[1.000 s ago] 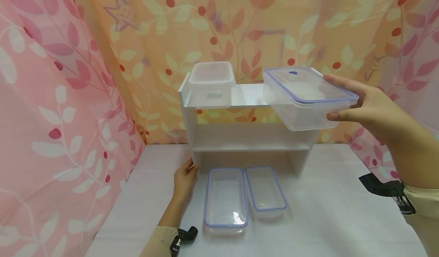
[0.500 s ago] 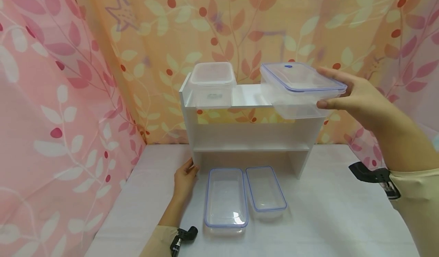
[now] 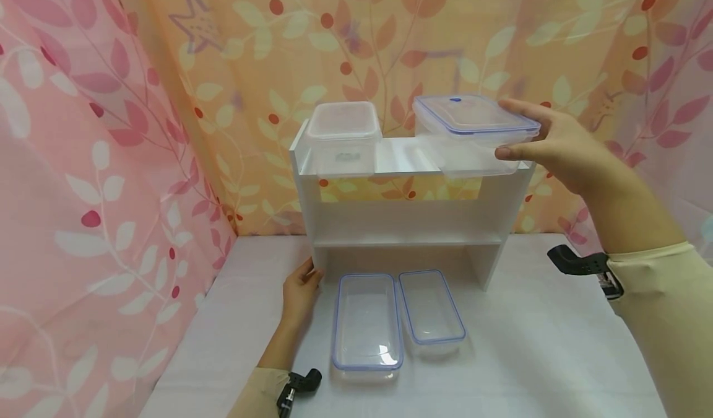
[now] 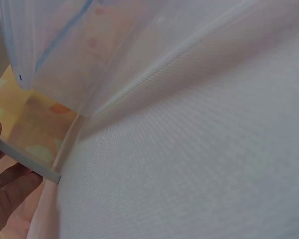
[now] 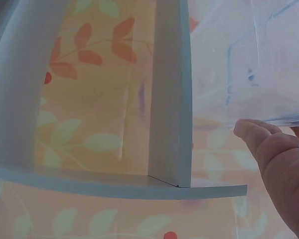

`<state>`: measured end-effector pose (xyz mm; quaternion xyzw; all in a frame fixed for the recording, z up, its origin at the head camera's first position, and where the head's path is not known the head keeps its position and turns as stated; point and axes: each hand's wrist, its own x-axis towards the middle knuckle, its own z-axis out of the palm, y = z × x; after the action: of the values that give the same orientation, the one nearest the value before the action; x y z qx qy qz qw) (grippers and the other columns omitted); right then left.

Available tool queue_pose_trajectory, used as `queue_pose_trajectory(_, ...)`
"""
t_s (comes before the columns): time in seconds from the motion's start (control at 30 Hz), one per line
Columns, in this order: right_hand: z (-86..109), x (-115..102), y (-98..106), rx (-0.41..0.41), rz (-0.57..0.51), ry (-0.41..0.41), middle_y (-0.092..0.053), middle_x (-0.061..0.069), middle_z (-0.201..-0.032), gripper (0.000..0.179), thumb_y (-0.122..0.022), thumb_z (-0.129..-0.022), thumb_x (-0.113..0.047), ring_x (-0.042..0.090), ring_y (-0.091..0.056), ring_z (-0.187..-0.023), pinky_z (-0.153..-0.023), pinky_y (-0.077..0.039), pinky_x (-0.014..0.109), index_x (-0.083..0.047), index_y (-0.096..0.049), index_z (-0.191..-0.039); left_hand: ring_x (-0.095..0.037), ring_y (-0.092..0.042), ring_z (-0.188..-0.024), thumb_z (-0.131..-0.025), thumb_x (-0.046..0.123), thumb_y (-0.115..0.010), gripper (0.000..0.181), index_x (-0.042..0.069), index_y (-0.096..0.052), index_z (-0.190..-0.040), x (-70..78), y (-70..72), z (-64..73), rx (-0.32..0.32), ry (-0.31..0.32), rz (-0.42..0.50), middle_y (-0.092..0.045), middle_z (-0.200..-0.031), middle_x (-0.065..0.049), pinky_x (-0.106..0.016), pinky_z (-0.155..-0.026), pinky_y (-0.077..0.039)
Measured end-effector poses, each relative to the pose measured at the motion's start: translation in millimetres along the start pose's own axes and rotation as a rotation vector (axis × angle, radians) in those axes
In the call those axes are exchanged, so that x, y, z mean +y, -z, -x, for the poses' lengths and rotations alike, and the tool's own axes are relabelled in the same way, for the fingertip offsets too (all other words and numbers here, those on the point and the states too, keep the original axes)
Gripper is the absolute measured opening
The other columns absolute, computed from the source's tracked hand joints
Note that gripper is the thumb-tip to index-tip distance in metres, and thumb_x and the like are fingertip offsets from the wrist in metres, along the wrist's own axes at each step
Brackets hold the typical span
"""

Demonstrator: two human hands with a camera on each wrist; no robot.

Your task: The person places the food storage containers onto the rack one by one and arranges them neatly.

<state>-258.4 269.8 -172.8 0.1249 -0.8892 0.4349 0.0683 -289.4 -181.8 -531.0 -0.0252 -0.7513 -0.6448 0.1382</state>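
My right hand (image 3: pixel 551 139) grips the right end of a clear food container (image 3: pixel 470 148) with a blue-edged lid, thumb at its front wall. The container is at the right part of the top board of a white shelf (image 3: pixel 409 223), its base overlapping the board's front edge in the head view. My left hand (image 3: pixel 301 291) holds the shelf's left side panel low down. In the left wrist view, thumb and fingers (image 4: pixel 22 186) pinch that panel's edge. A clear box with a frosted lid (image 3: pixel 345 138) sits on the top board's left end.
Two more blue-rimmed clear containers, a larger one (image 3: pixel 367 325) and a smaller one (image 3: pixel 432 309), stand side by side on the white tabletop (image 3: pixel 535 343) before the shelf. Patterned curtains (image 3: pixel 267 176) enclose the back and sides.
My right hand has carried the container left and back, from in front of the shelf to its top board. The left hand has stayed on the side panel.
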Motion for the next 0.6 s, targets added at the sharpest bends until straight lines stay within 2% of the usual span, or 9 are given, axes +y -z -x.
queue_pose_trajectory(0.1,-6.3,1,-2,0.005,-0.059,0.006,-0.054,-0.004,-0.107,0.085,-0.079,-0.091,-0.019,0.010,-0.054,-0.086,-0.067,-0.047,0.018,-0.036,-0.033,-0.161,-0.036,-0.061,-0.127,-0.101,0.009,-0.065,0.048,-0.001,-0.053,-0.146,0.0,-0.2,-0.9,-0.009,0.016,0.018,-0.056,-0.147,-0.022,-0.040,-0.095,-0.058)
queue_pose_trajectory(0.17,-9.0,3,-4,-0.008,-0.115,0.020,-0.050,-0.003,-0.132,0.085,-0.077,-0.092,-0.014,0.007,-0.055,-0.104,-0.081,-0.048,0.013,-0.032,-0.032,-0.161,-0.035,-0.062,-0.127,-0.101,0.009,-0.065,0.048,-0.001,-0.053,-0.147,-0.5,-0.2,-1.4,-0.008,0.025,0.018,-0.056,-0.147,-0.021,-0.037,-0.094,-0.058)
queue_pose_trajectory(0.2,-9.9,4,-5,-0.017,-0.137,0.024,-0.051,-0.003,-0.132,0.085,-0.077,-0.092,-0.012,0.007,-0.056,-0.104,-0.082,-0.049,0.013,-0.031,-0.032,-0.162,-0.035,-0.062,-0.126,-0.101,0.009,-0.066,0.048,0.000,-0.054,-0.146,-1.1,0.0,-1.8,-0.004,0.025,0.016,-0.057,-0.146,-0.020,-0.035,-0.092,-0.059)
queue_pose_trajectory(0.23,-10.8,5,-6,-0.025,-0.167,0.030,-0.052,-0.002,-0.132,0.085,-0.076,-0.092,-0.010,0.007,-0.057,-0.105,-0.083,-0.050,0.013,-0.030,-0.032,-0.162,-0.035,-0.062,-0.126,-0.100,0.009,-0.066,0.048,0.000,-0.054,-0.146,-1.7,0.4,-2.1,-0.002,0.023,0.017,-0.057,-0.146,-0.020,-0.037,-0.093,-0.059)
queue_pose_trajectory(0.3,-12.7,7,-8,-0.039,-0.201,0.032,-0.057,-0.005,-0.129,0.085,-0.075,-0.093,-0.008,0.006,-0.060,-0.105,-0.085,-0.050,0.013,-0.029,-0.031,-0.162,-0.033,-0.064,-0.125,-0.099,0.011,-0.068,0.048,0.003,-0.057,-0.145,-2.3,0.6,-2.1,0.007,0.015,0.012,-0.060,-0.144,-0.017,-0.030,-0.090,-0.059)
queue_pose_trajectory(0.37,-15.2,8,-9,-0.037,-0.216,0.025,-0.062,-0.007,-0.122,0.085,-0.075,-0.092,-0.008,0.006,-0.062,-0.102,-0.084,-0.051,0.015,-0.029,-0.031,-0.162,-0.033,-0.064,-0.125,-0.099,0.011,-0.068,0.048,0.003,-0.057,-0.145,-2.3,0.8,-2.4,0.009,0.016,0.014,-0.060,-0.144,-0.017,-0.029,-0.090,-0.058)
queue_pose_trajectory(0.5,-21.2,13,-12,-0.018,-0.244,0.027,-0.065,-0.008,-0.115,0.085,-0.076,-0.091,-0.008,0.006,-0.064,-0.094,-0.081,-0.052,0.016,-0.026,-0.033,-0.162,-0.035,-0.063,-0.125,-0.100,0.012,-0.068,0.049,0.001,-0.055,-0.146,-3.0,0.9,-3.1,0.009,0.014,0.012,-0.057,-0.145,-0.021,-0.027,-0.089,-0.058)
queue_pose_trajectory(0.6,-25.2,17,-14,-0.010,-0.267,0.025,-0.065,-0.007,-0.118,0.085,-0.077,-0.091,-0.007,0.006,-0.065,-0.093,-0.081,-0.052,0.016,-0.026,-0.033,-0.162,-0.037,-0.062,-0.126,-0.100,0.012,-0.067,0.050,0.000,-0.054,-0.146,-4.1,0.9,-3.3,0.008,0.010,0.017,-0.056,-0.146,-0.024,-0.026,-0.090,-0.058)
